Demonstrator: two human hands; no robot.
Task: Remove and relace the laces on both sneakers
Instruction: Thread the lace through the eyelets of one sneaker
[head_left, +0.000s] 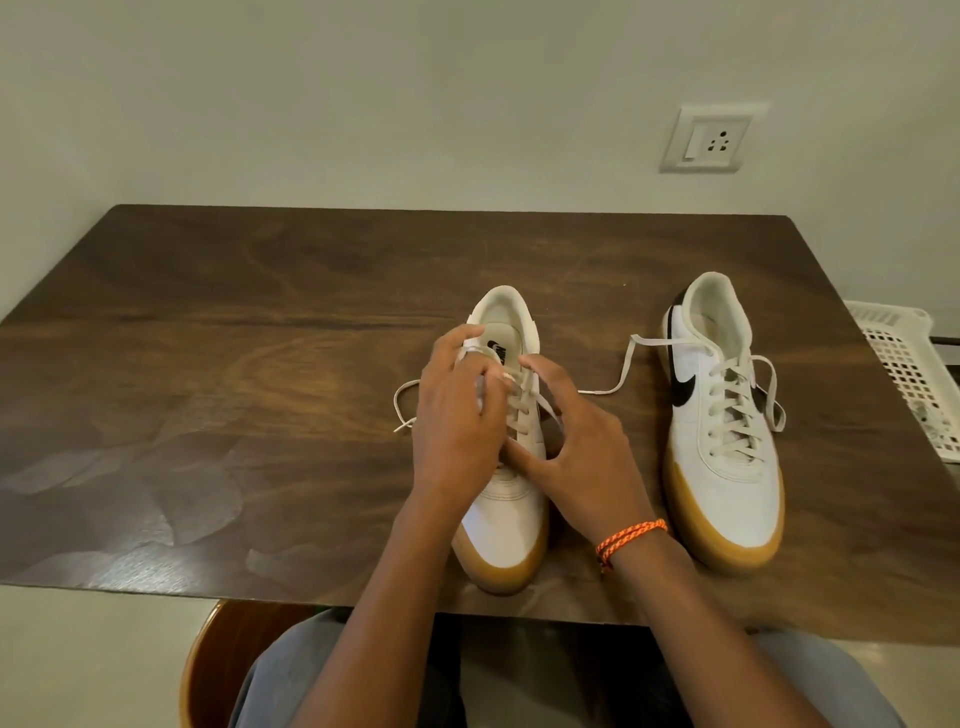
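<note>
Two white sneakers with gum soles stand on the wooden table, toes toward me. Both my hands work on the left sneaker. My left hand lies over its lacing and its fingers pinch the white lace near the top eyelets by the tongue. My right hand rests against the shoe's right side, fingers spread and thumb on the upper. A loose lace end loops out to the left. The right sneaker stands laced but untied, its lace ends trailing on the table.
A white perforated plastic basket sits past the table's right edge. A wall socket is on the wall behind. My knees and a wooden stool are below the table's near edge. An orange bracelet circles my right wrist.
</note>
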